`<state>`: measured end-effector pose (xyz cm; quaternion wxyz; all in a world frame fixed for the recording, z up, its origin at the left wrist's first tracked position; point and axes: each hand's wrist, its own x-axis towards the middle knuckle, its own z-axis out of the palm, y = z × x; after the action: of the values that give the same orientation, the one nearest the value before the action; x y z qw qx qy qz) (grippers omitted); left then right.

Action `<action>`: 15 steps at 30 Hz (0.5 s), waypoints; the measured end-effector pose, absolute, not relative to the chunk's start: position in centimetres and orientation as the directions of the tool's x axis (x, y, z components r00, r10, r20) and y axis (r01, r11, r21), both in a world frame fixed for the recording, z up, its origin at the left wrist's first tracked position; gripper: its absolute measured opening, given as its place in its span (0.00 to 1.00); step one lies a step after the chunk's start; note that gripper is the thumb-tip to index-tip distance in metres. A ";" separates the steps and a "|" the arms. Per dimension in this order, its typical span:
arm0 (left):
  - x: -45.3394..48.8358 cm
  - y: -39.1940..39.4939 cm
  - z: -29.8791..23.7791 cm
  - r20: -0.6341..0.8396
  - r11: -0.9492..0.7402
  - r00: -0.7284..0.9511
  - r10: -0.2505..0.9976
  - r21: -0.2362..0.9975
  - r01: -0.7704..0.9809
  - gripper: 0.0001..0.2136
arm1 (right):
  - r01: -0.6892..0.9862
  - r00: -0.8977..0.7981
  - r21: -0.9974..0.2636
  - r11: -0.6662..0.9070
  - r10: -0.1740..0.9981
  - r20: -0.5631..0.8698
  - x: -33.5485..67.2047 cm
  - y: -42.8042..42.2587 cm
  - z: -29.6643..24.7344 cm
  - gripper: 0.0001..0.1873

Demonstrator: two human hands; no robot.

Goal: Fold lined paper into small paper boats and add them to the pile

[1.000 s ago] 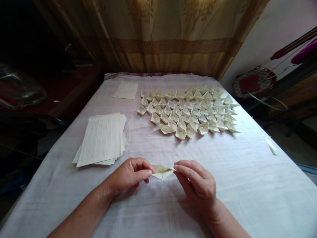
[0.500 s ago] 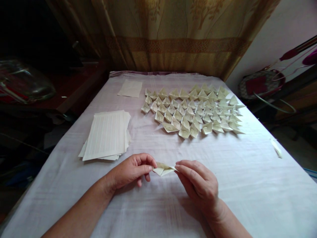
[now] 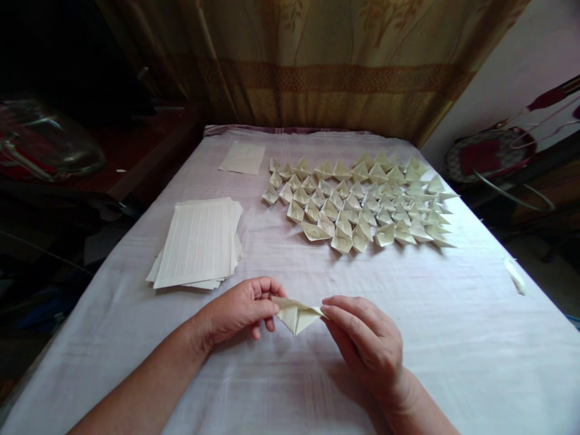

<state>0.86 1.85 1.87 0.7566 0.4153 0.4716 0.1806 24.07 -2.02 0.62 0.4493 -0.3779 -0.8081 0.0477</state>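
A small folded piece of paper (image 3: 296, 317), pale cream with a point facing down towards me, is stretched between both hands just over the cloth. My left hand (image 3: 247, 308) pinches its left corner between thumb and forefinger. The right corner is in the fingertips of my right hand (image 3: 367, 332), whose thumb is mostly hidden behind the fingers. Beyond them, several folded paper boats (image 3: 342, 205) stand close together in rows. To the left lies a stack of printed sheets (image 3: 194, 241), its edges uneven.
A white cloth (image 3: 272, 386) covers the table. One loose sheet (image 3: 242, 158) lies near its far edge, and a small white strip (image 3: 515, 277) near the right edge. A patterned curtain (image 3: 326, 72) hangs behind. A dark red surface (image 3: 149, 139) adjoins at left.
The folded paper has opened wider and tipped, so more of its front face and lower point shows. Both hands keep their hold. The whole view has shifted slightly.
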 end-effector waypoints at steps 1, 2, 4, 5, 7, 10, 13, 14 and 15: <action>0.9 1.8 2.0 -0.574 0.593 0.483 0.661 0.794 0.133 0.09 | 0.564 -0.307 -0.426 0.707 0.659 0.686 24.1 -2.0 0.6 0.13; 1.0 1.8 2.1 -0.580 0.593 0.476 0.661 0.793 0.143 0.08 | 0.561 -0.301 -0.437 0.703 0.665 0.684 24.1 -2.1 0.6 0.13; 1.1 1.6 2.2 -0.584 0.589 0.470 0.662 0.793 0.155 0.08 | 0.558 -0.278 -0.461 0.691 0.678 0.680 24.0 -2.0 0.5 0.13; 1.1 1.6 2.2 -0.582 0.584 0.469 0.664 0.796 0.161 0.08 | 0.559 -0.260 -0.476 0.679 0.689 0.676 24.0 -2.0 0.5 0.12; 1.2 1.5 2.2 -0.577 0.572 0.468 0.670 0.802 0.170 0.10 | 0.565 -0.213 -0.517 0.643 0.719 0.661 24.0 -1.8 0.3 0.11; 1.4 1.3 1.8 -0.560 0.533 0.456 0.692 0.822 0.200 0.13 | 0.572 -0.146 -0.582 0.578 0.770 0.621 23.8 -1.5 0.1 0.08; 1.8 1.1 1.3 -0.488 0.439 0.393 0.779 0.873 0.213 0.15 | 0.582 -0.099 -0.618 0.528 0.801 0.591 23.6 -1.1 -0.2 0.06; 1.9 1.0 1.1 -0.441 0.389 0.354 0.825 0.897 0.211 0.15 | 0.587 -0.087 -0.625 0.515 0.807 0.584 23.6 -1.1 -0.3 0.06; 2.0 0.9 1.0 -0.385 0.331 0.312 0.869 0.919 0.214 0.15 | 0.591 -0.078 -0.631 0.502 0.814 0.575 23.6 -1.0 -0.4 0.06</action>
<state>2.04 0.92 0.97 0.6246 0.5157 0.5246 0.2621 23.58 -1.03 -0.40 0.4756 -0.4848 -0.7246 0.1173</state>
